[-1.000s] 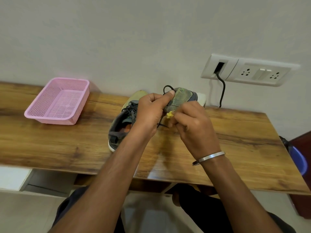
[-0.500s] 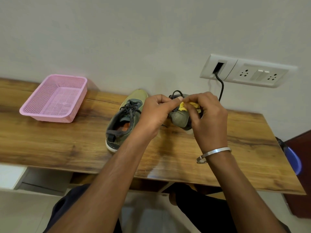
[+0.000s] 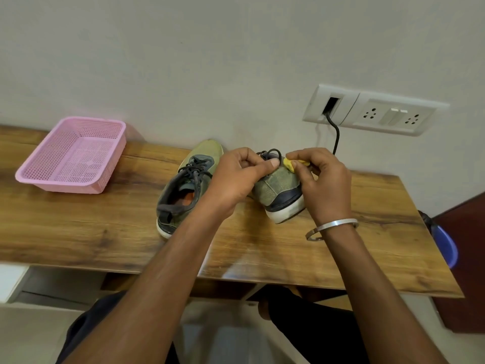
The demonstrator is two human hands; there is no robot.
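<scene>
Right hand [image 3: 325, 185] swings round to the shoe's [image 3: 280, 191] 3 o'clock, pinching the yellow bit [image 3: 291, 164]; your left hand [image 3: 236, 179] grips its top over the table [image 3: 372, 240]. Looks mid-lacing, next needs careful threading.

This looks like a room in a home, a plain desk corner. A long wood-grain laminate desktop [image 3: 78, 232] is set against a bare off-white painted wall [image 3: 183, 61]. The wall carries a white plastic switch-and-socket panel [image 3: 380, 116] with a black cable [image 3: 337, 135] hanging from it. Household things are at the desktop: a pink perforated plastic basket [image 3: 70, 156], a worn olive-green lace-up shoe [image 3: 183, 190] and the matching shoe [image 3: 278, 190] beside it. A pale floor [image 3: 31, 334] shows below, and dark red-brown wooden furniture [image 3: 462, 271] stands at the right.
</scene>
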